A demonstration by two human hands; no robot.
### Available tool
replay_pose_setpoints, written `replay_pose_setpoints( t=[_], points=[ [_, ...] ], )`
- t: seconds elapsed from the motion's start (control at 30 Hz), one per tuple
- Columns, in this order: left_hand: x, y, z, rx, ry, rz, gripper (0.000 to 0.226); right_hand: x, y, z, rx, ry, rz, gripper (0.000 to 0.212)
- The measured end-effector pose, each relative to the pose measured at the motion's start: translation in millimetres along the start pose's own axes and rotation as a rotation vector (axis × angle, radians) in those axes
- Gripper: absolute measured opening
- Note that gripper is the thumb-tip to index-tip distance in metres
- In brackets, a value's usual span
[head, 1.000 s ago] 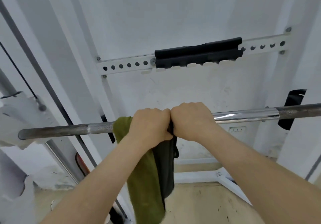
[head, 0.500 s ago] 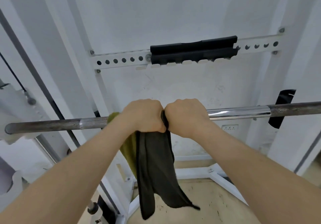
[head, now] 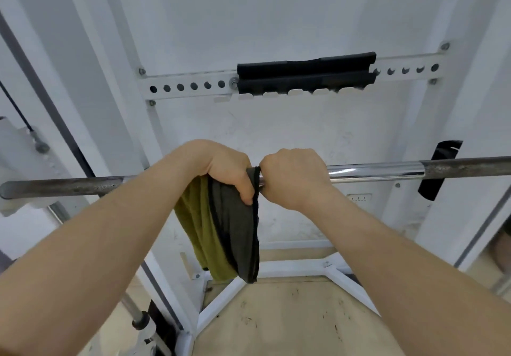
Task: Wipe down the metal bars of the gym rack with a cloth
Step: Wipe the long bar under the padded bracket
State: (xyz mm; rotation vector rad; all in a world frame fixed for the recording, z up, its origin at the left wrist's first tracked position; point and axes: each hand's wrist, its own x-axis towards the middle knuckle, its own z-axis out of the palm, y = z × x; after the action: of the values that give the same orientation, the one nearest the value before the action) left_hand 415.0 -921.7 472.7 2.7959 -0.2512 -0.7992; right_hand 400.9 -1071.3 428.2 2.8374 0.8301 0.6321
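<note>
Left grip (head: pixel 226 173) had rolled forward, clamping cloth (head: pixel 221 231) round the barbell (head: pixel 387 171) beside the bar-clasping right grip (head: pixel 293 178); firm twists suited.

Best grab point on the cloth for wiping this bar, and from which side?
Probably grip the cloth at its fold over the bar, coming from above and closing round both, as the left hand does. It is draped over the bar with its tails hanging loose below, so only the fold presses on metal. The right hand grips the bare chrome just beside it.
</note>
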Motion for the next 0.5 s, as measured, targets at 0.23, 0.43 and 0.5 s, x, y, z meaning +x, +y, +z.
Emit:
replay_pose_setpoints(
  t=[0.23, 0.43, 0.5],
  points=[
    [-22, -23, 58, 0.602, 0.980, 0.009, 0.027, 2, 1, 0, 0.016, -0.018, 0.008, 0.028],
    [-35, -70, 61, 0.608, 1.075, -0.027, 0.028, 0, -3, -3, 0.011, -0.032, 0.051, 0.018],
    [-36, -65, 55, 0.584, 0.995, -0.050, 0.026, 0, -7, -4, 0.011, -0.036, 0.078, 0.016]
  ],
)
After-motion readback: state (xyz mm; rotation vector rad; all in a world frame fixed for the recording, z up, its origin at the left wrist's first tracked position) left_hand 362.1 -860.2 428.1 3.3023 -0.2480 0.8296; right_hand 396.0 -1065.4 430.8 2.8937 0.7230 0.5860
